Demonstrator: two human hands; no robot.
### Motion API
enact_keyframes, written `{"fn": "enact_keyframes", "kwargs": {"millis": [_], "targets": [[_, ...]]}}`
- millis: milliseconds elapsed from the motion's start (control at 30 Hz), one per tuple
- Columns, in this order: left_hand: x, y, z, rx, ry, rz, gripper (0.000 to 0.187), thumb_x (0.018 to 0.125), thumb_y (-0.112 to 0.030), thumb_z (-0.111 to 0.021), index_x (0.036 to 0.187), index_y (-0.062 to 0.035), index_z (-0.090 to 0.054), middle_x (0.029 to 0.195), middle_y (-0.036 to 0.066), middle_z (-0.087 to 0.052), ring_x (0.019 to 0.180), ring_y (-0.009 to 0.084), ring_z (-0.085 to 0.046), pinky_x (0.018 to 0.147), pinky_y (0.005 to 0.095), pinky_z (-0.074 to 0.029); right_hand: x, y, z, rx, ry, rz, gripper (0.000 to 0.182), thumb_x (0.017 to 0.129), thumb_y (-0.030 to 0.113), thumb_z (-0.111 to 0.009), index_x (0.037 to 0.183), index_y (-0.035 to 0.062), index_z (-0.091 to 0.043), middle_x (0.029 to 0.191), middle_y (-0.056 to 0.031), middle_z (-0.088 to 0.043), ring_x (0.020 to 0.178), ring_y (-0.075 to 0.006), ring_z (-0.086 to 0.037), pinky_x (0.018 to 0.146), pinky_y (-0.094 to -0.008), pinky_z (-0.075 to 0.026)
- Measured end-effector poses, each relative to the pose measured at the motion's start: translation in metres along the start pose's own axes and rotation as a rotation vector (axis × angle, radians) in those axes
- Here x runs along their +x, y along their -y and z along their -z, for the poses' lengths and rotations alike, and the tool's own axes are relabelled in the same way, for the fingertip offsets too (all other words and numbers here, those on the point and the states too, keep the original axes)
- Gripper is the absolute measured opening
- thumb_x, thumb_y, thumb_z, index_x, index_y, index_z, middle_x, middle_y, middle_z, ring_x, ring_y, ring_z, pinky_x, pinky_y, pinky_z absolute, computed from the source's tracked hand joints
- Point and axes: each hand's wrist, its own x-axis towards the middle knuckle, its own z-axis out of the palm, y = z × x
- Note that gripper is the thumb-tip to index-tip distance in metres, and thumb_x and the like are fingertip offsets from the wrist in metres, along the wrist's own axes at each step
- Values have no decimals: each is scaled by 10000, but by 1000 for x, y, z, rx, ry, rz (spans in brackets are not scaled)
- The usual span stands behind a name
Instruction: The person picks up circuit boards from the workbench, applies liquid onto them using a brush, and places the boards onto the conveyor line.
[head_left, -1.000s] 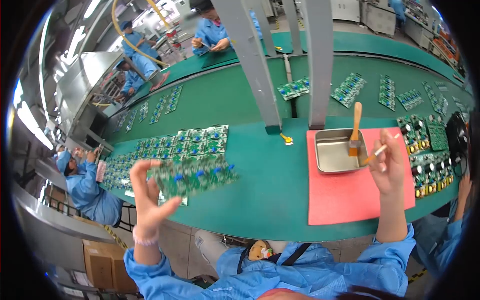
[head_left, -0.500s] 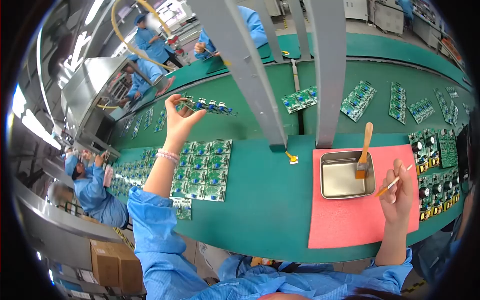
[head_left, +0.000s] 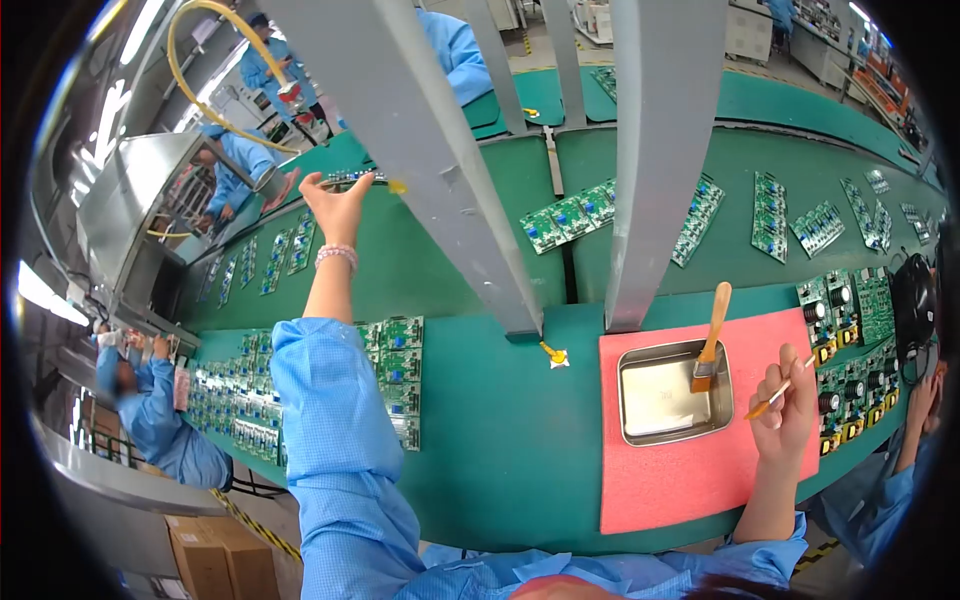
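Note:
Stretched far out over the green belt, my left hand (head_left: 338,212) grips a green circuit board (head_left: 350,177) between thumb and fingers. The board is seen nearly edge-on, and part of it lies behind the hand. At the right, my right hand (head_left: 785,415) is closed on a thin small brush (head_left: 762,408), tilted above the pink mat (head_left: 650,485). Left of that hand stands a rectangular metal tray (head_left: 625,400) holding a shallow clear liquid. A wide wooden-handled brush (head_left: 715,325) leans in it, bristles down.
Grey posts (head_left: 660,200) rise from the bench between my arms. Rows of circuit boards (head_left: 402,365) lie beside my left sleeve. Boards with tall components (head_left: 858,390) sit right of the mat. More boards (head_left: 770,215) rest on the belt (head_left: 450,240). Co-workers (head_left: 165,400) sit nearby.
My left hand has reached farther forward over the belt, and its board has turned flatter to my view. My right hand still holds the small brush. The camera view has shifted slightly.

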Motion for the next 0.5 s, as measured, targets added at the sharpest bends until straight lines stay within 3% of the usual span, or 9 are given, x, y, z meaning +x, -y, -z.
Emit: {"fn": "enact_keyframes", "kwargs": {"millis": [33, 67, 133, 167, 200, 267, 433, 500], "targets": [[-2, -5, -5, -44, -9, -53, 835, 635, -255, -896, 1230, -3, -366, 1147, 156, -472, 1015, 244, -548, 877, 366, -479, 0, 0, -1, -7, -19, 4, 158, 1045, 233, -422, 965, 98, -446, 581, 7, -409, 403, -44, -348, 320, -182, -284], [0, 3, -11, -48, 3, -48, 835, 635, -255, -896, 1230, -3, -366, 1147, 156, -472, 1015, 244, -548, 877, 366, -479, -2, 0, -4, -12, -31, 5, 158, 1045, 233, -422, 965, 98, -446, 581, 7, -409, 403, -44, -348, 320, -182, -284], [25, 64, -24, -220, 152, 91, 738, 669, -164, -850, 1215, -24, -374, 1119, 145, -490, 953, 232, -578, 838, 350, -498, -2, 1, -9, 93, -150, -4, 201, 1039, 226, -417, 880, 104, -404, 573, -49, -477, 368, -89, -387, 320, -192, -324], [39, 108, -33, -314, 182, 107, 660, 693, -86, -793, 1206, -37, -379, 1118, 145, -500, 929, 222, -589, 819, 330, -503, -2, 2, -7, 90, -160, -6, 201, 1039, 226, -417, 880, 104, -404, 573, -49, -477, 368, -89, -387, 320, -192, -324], [36, 112, -37, -314, 189, 112, 660, 693, -86, -793, 1206, -37, -379, 1118, 145, -500, 929, 222, -589, 819, 330, -503, -1, 2, -4, 47, -83, -11, 173, 1042, 231, -419, 930, 100, -428, 577, -28, -451, 373, -74, -350, 321, -191, -307], [35, 117, -40, -361, 228, 144, 629, 735, -135, -744, 1240, -48, -379, 1153, 136, -504, 969, 227, -579, 851, 343, -491, 0, 1, -1, 8, -11, -16, 158, 1045, 235, -421, 979, 95, -453, 582, -7, -425, 379, -59, -313, 321, -190, -291], [35, 142, -35, -490, 343, 229, 575, 839, -256, -622, 1326, -76, -377, 1242, 111, -513, 1071, 238, -553, 933, 375, -459, 1, -1, -11, 107, -220, -92, 147, 1039, 226, -428, 961, 104, -456, 591, -30, -458, 407, -67, -360, 342, -184, -332], [41, 155, -27, -552, 409, 274, 563, 880, -305, -574, 1361, -87, -376, 1277, 102, -517, 1112, 243, -543, 966, 388, -447, 0, -1, -12, 104, -192, -100, 157, 1037, 227, -431, 938, 108, -451, 593, -32, -463, 416, -68, -372, 342, -183, -328]]}}
